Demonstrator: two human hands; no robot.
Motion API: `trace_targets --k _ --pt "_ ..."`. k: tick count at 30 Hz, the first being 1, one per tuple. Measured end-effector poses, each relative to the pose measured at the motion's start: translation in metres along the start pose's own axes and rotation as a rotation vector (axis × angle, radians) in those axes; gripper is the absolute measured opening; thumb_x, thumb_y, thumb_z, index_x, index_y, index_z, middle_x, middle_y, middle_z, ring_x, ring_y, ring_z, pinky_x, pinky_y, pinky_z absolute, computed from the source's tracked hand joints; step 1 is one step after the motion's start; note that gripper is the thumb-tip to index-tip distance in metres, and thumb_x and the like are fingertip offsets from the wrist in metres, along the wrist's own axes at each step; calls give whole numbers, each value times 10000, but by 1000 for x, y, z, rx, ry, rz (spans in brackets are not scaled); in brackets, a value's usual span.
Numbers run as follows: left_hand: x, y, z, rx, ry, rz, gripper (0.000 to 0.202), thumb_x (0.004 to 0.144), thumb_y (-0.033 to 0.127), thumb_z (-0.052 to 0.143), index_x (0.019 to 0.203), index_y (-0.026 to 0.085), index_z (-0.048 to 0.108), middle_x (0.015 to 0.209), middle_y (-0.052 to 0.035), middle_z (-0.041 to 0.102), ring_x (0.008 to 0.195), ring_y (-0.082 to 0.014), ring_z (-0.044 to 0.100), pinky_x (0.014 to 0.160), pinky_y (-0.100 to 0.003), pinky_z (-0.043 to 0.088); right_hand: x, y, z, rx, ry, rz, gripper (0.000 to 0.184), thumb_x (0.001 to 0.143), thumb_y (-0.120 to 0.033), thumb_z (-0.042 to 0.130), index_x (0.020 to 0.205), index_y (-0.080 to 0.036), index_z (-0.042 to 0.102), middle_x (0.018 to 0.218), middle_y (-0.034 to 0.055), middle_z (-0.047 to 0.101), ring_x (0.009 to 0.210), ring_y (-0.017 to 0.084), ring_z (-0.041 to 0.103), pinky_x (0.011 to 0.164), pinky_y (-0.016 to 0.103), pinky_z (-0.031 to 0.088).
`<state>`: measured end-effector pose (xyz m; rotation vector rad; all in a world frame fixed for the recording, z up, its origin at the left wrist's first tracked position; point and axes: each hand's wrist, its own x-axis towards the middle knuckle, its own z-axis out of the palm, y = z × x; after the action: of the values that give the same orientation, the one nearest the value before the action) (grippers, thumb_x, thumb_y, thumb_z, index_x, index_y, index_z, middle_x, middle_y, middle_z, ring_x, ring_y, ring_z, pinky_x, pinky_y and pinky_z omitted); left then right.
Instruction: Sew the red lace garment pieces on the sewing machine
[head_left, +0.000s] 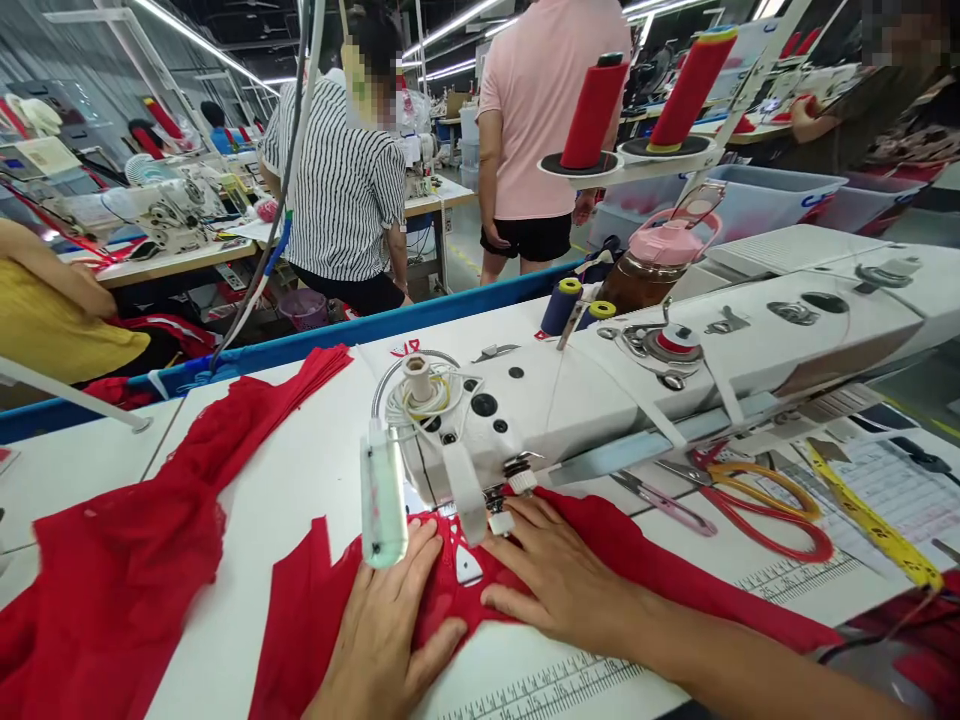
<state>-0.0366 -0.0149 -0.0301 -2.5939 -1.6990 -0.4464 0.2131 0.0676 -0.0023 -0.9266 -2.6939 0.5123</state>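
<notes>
"Where's the red fabric (437, 602)?"
"On the white table (289, 480), partly under the sewing machine (555, 395)."
"And the left hand (386, 625)?"
"Lying flat on the fabric, thumb wide."
"Right hand (562, 572)?"
"Also flat on it, fingers spread."

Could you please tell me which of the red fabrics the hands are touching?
The red fabric at the sewing machine, under the left hand and right hand; the red pile lies apart, farther left, with no hand on it.
</notes>
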Motion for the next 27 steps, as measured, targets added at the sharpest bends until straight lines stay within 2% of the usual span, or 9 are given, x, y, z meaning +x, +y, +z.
trace_targets --k 5,9,13,16,19,22,24,27 --pt "-3 2 2 -9 -11 -39 712 928 485 581 1531 236 296 1430 -85 591 1346 -287 524 1119 -540 417 -1 -1 0 -1 6 -6 439 974 -524 548 1255 -201 646 1260 127 626 1267 304 469 1103 498 351" --pt "-3 0 3 -22 11 -17 710 930 464 584 1537 238 292 1430 -86 592 1315 -274 557 1137 -524 401 -1 0 1 6 11 -1 450 977 -536 535 1279 -216 632 1273 116 620 1270 296 466 1103 489 347" --pt "-2 -3 4 -19 17 18 715 929 442 588 1542 230 287 1462 -88 562 1330 -272 546 1150 -513 386 -1 1 2 18 15 -6 510 975 -565 528 1348 -223 585 1324 111 597 1275 296 462 1107 489 336" --pt "0 -4 4 -14 21 25 674 933 425 584 1523 239 315 1487 -85 535 1346 -277 529 1158 -542 367 -1 0 2 9 29 -16 562 967 -560 550 1415 -221 527 1347 110 583 1269 295 460 1106 489 337" --pt "1 -2 3 -28 25 21 655 945 414 569 1518 241 302 1493 -100 525 1356 -285 516 1153 -589 355 -2 0 1 -17 93 -68 576 949 -549 589 1417 -220 522 1288 98 616 1216 276 501 1078 469 378" --pt "-2 1 2 -54 55 -5 665 950 429 569 1519 233 285 1500 -130 506 1381 -289 485 1124 -563 409 -4 3 -3 -41 212 -106 407 1000 -454 537 1322 -213 597 1202 92 650 1114 244 568 1022 436 436" --pt "-5 1 0 -64 78 -38 679 941 451 584 1516 232 295 1528 -146 462 1414 -300 439 1097 -520 450 -4 7 -8 -101 273 -30 336 1027 -345 486 1304 -192 602 1229 124 635 1114 260 574 1008 467 444" --pt "-2 -1 -5 -48 87 -73 813 885 558 633 1533 219 277 1548 -170 424 1453 -361 361 1107 -549 414 -3 14 -17 -230 266 125 362 966 -282 577 1289 -119 589 1271 200 600 1160 341 552 979 541 451"
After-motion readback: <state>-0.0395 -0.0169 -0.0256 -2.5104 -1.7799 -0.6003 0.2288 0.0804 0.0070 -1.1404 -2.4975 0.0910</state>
